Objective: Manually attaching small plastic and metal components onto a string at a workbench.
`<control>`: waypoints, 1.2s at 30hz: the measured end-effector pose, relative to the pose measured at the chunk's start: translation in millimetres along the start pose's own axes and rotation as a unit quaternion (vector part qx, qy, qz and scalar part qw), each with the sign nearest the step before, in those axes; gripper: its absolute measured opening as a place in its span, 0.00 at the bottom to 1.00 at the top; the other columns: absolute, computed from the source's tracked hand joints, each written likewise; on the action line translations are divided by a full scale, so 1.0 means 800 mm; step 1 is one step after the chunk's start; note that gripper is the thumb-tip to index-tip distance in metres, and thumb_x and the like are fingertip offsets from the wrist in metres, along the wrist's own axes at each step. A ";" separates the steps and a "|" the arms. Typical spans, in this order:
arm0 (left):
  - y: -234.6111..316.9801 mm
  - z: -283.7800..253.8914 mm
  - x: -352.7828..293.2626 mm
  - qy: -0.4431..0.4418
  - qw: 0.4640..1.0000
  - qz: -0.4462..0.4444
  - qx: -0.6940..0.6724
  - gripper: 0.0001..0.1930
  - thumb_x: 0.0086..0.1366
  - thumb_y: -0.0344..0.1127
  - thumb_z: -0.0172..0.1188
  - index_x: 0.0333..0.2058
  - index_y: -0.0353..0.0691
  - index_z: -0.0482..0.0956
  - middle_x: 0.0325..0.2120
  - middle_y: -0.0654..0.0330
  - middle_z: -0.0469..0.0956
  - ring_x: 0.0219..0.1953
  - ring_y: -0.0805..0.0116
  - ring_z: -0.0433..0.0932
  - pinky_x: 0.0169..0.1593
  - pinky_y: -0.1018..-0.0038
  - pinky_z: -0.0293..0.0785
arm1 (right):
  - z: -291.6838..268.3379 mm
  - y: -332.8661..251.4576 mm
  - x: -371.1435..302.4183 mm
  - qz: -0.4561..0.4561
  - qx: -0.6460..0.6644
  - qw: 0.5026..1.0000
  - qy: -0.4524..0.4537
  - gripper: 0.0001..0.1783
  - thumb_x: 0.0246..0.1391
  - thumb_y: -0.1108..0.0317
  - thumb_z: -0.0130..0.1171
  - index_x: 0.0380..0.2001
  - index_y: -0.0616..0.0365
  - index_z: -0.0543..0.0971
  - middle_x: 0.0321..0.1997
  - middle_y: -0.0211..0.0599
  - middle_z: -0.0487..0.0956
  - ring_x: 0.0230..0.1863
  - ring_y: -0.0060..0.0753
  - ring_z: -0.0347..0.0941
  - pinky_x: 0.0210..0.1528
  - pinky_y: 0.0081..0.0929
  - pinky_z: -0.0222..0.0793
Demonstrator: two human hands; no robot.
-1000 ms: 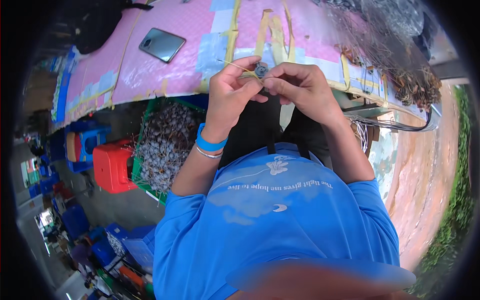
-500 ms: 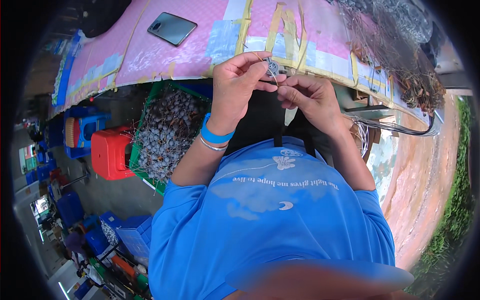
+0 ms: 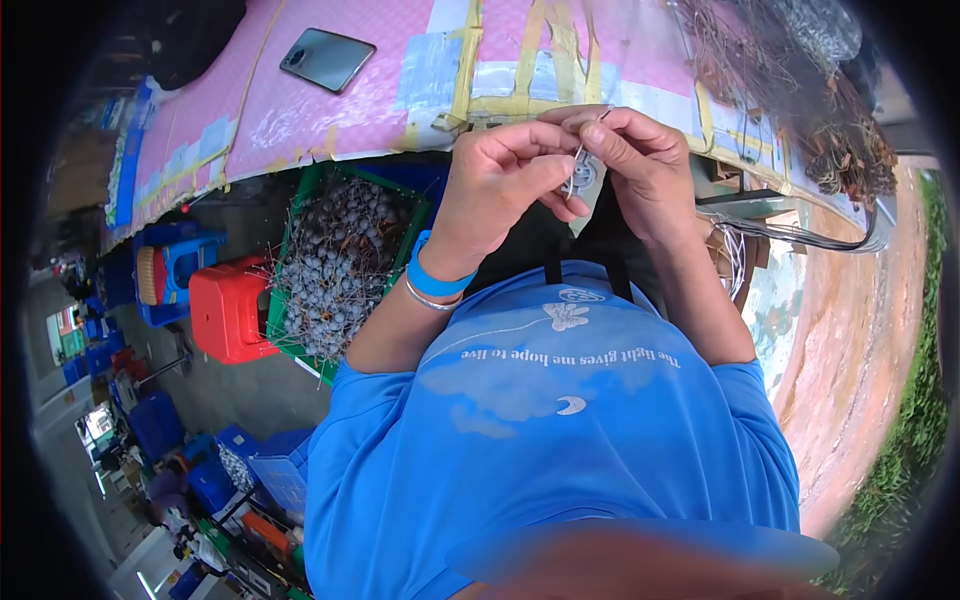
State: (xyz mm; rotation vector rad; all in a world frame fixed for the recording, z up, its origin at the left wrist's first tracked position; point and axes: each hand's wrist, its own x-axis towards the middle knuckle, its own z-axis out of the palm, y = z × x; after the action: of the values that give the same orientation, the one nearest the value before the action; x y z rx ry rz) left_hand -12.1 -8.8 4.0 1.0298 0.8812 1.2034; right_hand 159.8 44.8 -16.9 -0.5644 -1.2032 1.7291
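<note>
My left hand (image 3: 495, 185), with a blue band and a silver bangle at its wrist, pinches a small grey round plastic part (image 3: 583, 178). A thin wire (image 3: 578, 152) runs up along this part. My right hand (image 3: 645, 165) closes its thumb and forefinger on the wire's upper end, close against the left fingertips. Both hands are raised in front of my chest at the table's near edge. Fingers cover some of the part, so how the wire passes through it cannot be made out.
A pink-covered, taped table (image 3: 385, 100) bears a phone (image 3: 328, 60) and, at the right, a heap of thin wires (image 3: 750, 80). Left of me, a green crate (image 3: 292, 215) holds many similar grey parts (image 3: 325, 300). Beside it stands a red stool (image 3: 232, 308). Cables (image 3: 800, 232) hang at the right.
My right hand has moved up to the wire's upper end, beside my left fingers. My left hand has shifted slightly right and turned, bringing the grey part lower and nearer my body.
</note>
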 end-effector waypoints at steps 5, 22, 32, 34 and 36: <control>0.003 0.000 0.002 0.024 0.998 -0.029 -0.054 0.10 0.63 0.27 0.55 0.40 0.29 0.79 0.30 0.48 0.82 0.23 0.64 0.83 0.23 0.77 0.80 | 0.006 -0.004 -0.004 -0.047 -0.065 0.996 0.043 0.07 0.60 0.73 0.58 0.35 0.66 0.82 0.41 0.46 0.83 0.43 0.32 0.78 0.50 0.31 0.73; -0.007 -0.003 0.002 -0.054 0.995 0.074 -0.041 0.24 0.54 0.16 0.66 0.51 0.24 0.72 0.38 0.51 0.80 0.39 0.66 0.83 0.47 0.67 0.83 | 0.003 0.000 0.005 0.132 0.091 0.985 0.068 0.07 0.59 0.69 0.61 0.37 0.61 0.83 0.32 0.31 0.82 0.34 0.22 0.77 0.38 0.21 0.74; 0.010 -0.030 0.005 -0.046 0.998 -0.029 -0.045 0.23 0.52 0.18 0.67 0.48 0.23 0.73 0.35 0.53 0.80 0.36 0.69 0.83 0.44 0.71 0.84 | -0.002 -0.031 0.029 -0.019 -0.237 0.971 -0.034 0.33 0.47 0.70 0.71 0.57 0.64 0.73 0.61 0.42 0.73 0.61 0.38 0.70 0.63 0.39 0.65; 0.012 -0.030 0.005 -0.046 0.998 -0.030 -0.035 0.22 0.51 0.18 0.66 0.47 0.23 0.74 0.33 0.54 0.81 0.34 0.70 0.83 0.43 0.74 0.83 | -0.004 -0.033 0.033 -0.056 -0.267 0.960 -0.059 0.33 0.44 0.73 0.72 0.56 0.61 0.74 0.62 0.41 0.73 0.64 0.38 0.67 0.65 0.40 0.63; 0.006 -0.033 0.005 -0.045 0.999 -0.028 -0.013 0.22 0.51 0.18 0.66 0.47 0.23 0.74 0.32 0.54 0.81 0.33 0.70 0.83 0.42 0.75 0.83 | -0.002 -0.037 0.035 -0.077 -0.309 0.944 -0.088 0.30 0.44 0.72 0.72 0.54 0.58 0.76 0.61 0.38 0.73 0.63 0.37 0.68 0.64 0.38 0.63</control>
State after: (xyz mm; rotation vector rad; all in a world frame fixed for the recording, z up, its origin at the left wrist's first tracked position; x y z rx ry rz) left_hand -37.7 -0.6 0.8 1.0243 0.8169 1.1109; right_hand 160.6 72.4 12.8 -0.6635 -1.8862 1.2724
